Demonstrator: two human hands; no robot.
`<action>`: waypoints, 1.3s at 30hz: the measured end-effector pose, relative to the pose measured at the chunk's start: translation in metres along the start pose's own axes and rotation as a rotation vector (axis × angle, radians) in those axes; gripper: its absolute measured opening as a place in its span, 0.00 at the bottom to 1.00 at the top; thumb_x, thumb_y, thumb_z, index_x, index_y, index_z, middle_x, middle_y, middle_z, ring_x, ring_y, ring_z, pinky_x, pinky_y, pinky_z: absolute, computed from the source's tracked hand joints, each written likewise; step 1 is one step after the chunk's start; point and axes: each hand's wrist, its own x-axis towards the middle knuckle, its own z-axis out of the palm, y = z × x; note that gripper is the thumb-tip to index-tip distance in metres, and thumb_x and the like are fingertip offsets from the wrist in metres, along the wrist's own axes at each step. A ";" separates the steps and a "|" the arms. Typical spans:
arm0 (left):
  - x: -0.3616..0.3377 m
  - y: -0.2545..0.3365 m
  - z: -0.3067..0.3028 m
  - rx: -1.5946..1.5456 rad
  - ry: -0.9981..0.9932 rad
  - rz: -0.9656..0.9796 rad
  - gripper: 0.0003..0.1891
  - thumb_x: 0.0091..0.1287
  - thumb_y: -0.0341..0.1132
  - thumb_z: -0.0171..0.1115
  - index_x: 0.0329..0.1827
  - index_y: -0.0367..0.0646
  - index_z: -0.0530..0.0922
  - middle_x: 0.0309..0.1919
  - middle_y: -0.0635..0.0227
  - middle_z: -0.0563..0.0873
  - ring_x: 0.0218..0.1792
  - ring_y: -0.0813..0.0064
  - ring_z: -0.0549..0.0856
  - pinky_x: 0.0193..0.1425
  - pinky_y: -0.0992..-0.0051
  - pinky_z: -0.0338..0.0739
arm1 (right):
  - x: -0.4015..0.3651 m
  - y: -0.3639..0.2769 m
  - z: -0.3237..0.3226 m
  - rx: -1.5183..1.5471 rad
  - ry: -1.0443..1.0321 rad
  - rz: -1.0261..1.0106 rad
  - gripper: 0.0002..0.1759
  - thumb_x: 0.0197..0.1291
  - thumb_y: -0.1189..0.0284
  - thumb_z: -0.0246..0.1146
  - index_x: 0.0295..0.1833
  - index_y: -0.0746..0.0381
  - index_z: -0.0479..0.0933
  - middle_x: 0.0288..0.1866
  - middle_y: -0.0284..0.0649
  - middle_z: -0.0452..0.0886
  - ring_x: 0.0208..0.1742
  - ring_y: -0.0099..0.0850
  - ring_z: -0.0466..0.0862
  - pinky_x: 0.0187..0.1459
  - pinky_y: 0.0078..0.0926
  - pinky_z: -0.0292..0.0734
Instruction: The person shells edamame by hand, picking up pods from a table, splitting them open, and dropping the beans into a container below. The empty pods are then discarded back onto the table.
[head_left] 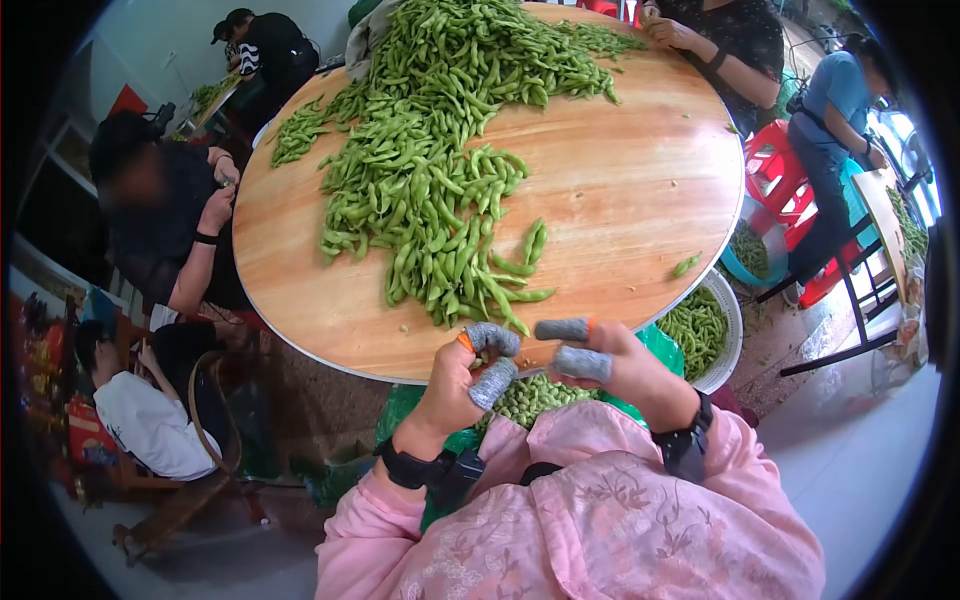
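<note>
My left hand is just in front of the round table's near edge, with grey sleeves over its thumb and curled index finger. Those fingers close toward each other, and what is between them, if anything, is too small to make out. My right hand is opposite, its sleeved thumb and index finger pointing left and apart, with nothing visible between them. A heap of green edamame pods spreads over the wooden table, its near end just beyond my hands. Below them, shelled green beans lie in a green plastic bag at my lap.
A white basket of pods stands at the table's right. One loose pod lies near the right rim. Several people are around the room, some at this table. Red stools and another table are to the right.
</note>
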 end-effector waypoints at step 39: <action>-0.012 0.019 0.017 1.052 -0.097 0.228 0.10 0.44 0.33 0.60 0.29 0.39 0.75 0.18 0.59 0.75 0.22 0.59 0.77 0.24 0.63 0.67 | -0.003 0.000 0.011 0.049 0.050 0.018 0.13 0.58 0.63 0.57 0.32 0.62 0.77 0.25 0.27 0.75 0.24 0.14 0.69 0.24 0.11 0.62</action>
